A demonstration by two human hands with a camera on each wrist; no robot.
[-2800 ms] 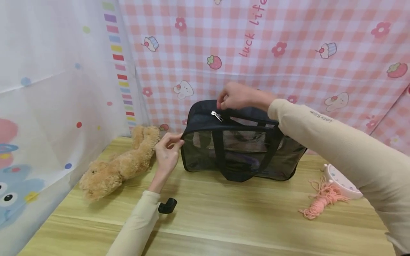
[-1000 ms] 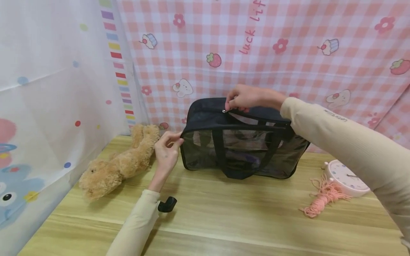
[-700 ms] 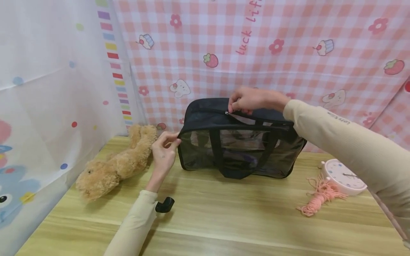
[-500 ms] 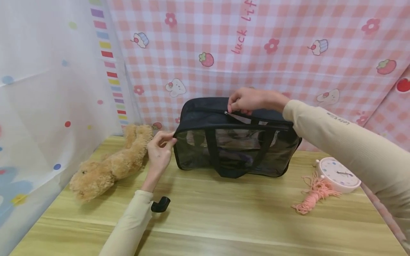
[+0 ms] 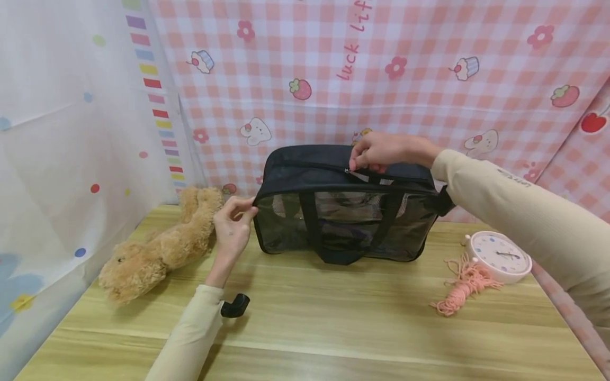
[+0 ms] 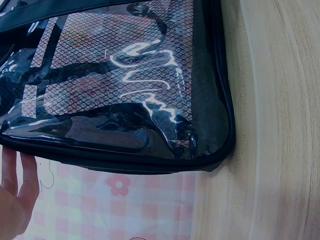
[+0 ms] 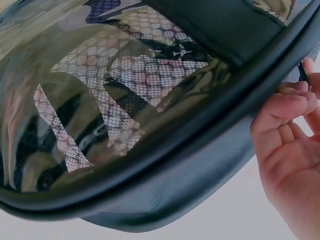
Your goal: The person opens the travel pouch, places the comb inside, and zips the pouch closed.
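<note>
A black bag (image 5: 281,233) with see-through sides stands on the table in the head view, its strap handle (image 5: 312,227) hanging over the front. My left hand (image 5: 232,226) pinches the bag's upper left corner between thumb and fingers. Above the bag's top, my right hand (image 5: 389,150) pinches the zipper pull (image 5: 347,171). Left of the pull the zip is closed; a gap shows to its right. In the right wrist view, my curled right fingers (image 7: 287,107) are beside the bag's edge. Mesh and dark contents show through the clear panel (image 6: 120,60) in the left wrist view.
A tan plush toy (image 5: 157,254) lies on the table's left side. At right are a round pinkish-white clock (image 5: 495,254) and a bundle of pink yarn (image 5: 461,295). A pink checked curtain (image 5: 324,42) hangs close behind the bag.
My right hand has taken hold of the zipper pull, which hung loose at first, and drawn it rightward along the zip. My left hand stays on the corner. The view has shifted slightly.
</note>
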